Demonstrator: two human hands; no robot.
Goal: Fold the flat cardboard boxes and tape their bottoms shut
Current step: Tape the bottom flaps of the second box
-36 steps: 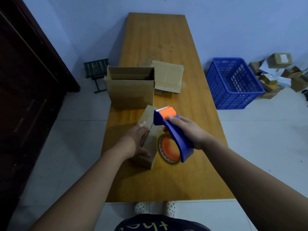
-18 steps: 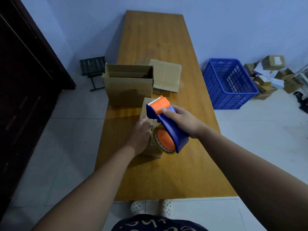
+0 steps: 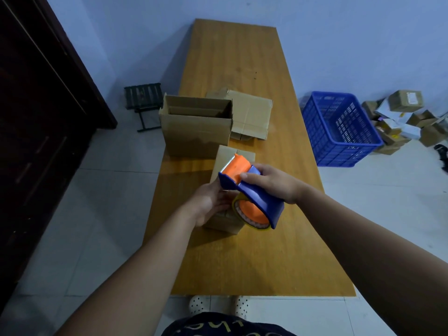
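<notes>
A small folded cardboard box [image 3: 224, 156] lies on the wooden table [image 3: 242, 263] with its closed flaps facing up. My left hand [image 3: 208, 202] rests on the box's near left side, fingers reaching under the dispenser; whether they hold the tape end is hidden. My right hand [image 3: 274, 183] grips a blue and orange tape dispenser [image 3: 252, 197] held just above the box, toothed blade pointing away. Behind stands a bigger open box [image 3: 194, 132]. A flat cardboard sheet [image 3: 252, 115] lies to its right.
A blue plastic crate [image 3: 339, 129] stands on the floor right of the table, with a heap of small parcels [image 3: 402, 117] beyond it. A dark folding stool [image 3: 143, 100] sits at the back left beside a dark wooden door [image 3: 36, 117].
The dispenser has moved left and forward over the small box. My left hand slid from the box's top flap to under the dispenser's front. The camera view shifted slightly.
</notes>
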